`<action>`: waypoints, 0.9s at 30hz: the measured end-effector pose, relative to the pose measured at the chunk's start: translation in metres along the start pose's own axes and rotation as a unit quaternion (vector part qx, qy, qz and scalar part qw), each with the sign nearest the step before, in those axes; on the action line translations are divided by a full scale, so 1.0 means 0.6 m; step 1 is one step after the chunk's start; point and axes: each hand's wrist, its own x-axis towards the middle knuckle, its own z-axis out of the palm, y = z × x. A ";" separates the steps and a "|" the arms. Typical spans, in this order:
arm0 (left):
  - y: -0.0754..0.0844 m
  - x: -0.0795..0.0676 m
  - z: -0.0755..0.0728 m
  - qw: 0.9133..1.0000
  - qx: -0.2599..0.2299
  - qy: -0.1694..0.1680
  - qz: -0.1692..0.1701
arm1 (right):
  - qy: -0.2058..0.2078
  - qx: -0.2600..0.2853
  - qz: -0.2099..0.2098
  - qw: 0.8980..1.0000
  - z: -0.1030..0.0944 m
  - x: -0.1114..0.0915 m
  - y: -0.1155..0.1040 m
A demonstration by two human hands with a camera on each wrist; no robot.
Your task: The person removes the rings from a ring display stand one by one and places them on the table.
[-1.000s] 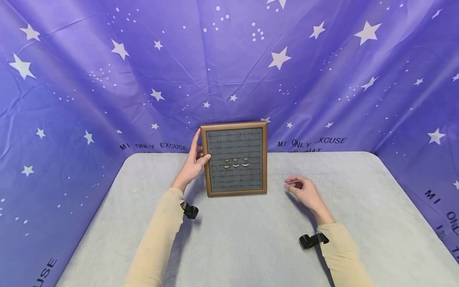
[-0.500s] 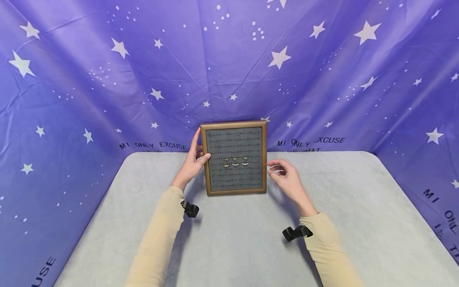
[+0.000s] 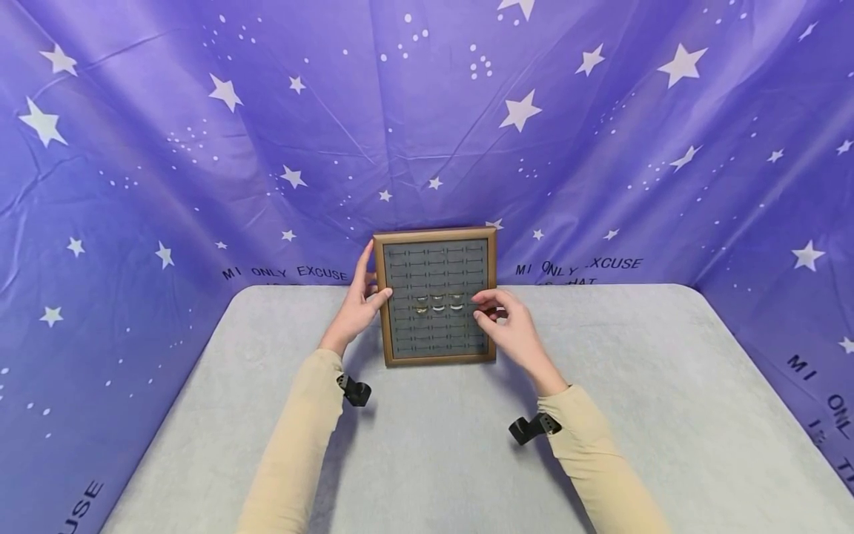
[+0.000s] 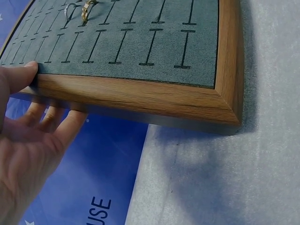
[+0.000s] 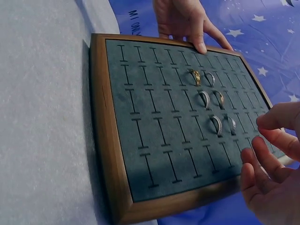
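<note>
A wooden-framed ring display board [image 3: 437,343] with a grey slotted pad stands upright on the table, leaning slightly back. Several rings sit in slots in two rows near its middle, among them a gold ring [image 5: 196,78] and a silver ring [image 5: 216,125]. My left hand [image 3: 356,311] grips the board's left edge, thumb on the front and fingers behind, as the left wrist view also shows. In front of the board's right side is my right hand [image 3: 510,326], fingers loosely bent near the rings, thumb and forefinger apart. Nothing shows between them.
The table [image 3: 427,445] has a light grey cover. Purple cloth [image 3: 427,111] with white stars hangs close behind the board and along both sides. Black cameras are strapped to both wrists, such as the right wrist camera [image 3: 527,429].
My right hand has moved left and up, from the table area right of the board to in front of its right side. The left hand and the board have stayed in place.
</note>
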 end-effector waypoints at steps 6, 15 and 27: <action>0.004 -0.004 0.001 1.000 -0.009 0.000 -0.012 | 0.002 -0.003 -0.019 1.000 0.011 0.006 0.011; 0.005 -0.003 0.001 1.000 -0.006 0.000 -0.009 | -0.002 -0.016 -0.041 0.999 0.024 0.023 0.024; -0.042 0.014 -0.005 1.000 -0.013 0.001 -0.017 | -0.011 -0.044 -0.075 0.996 0.045 0.040 0.020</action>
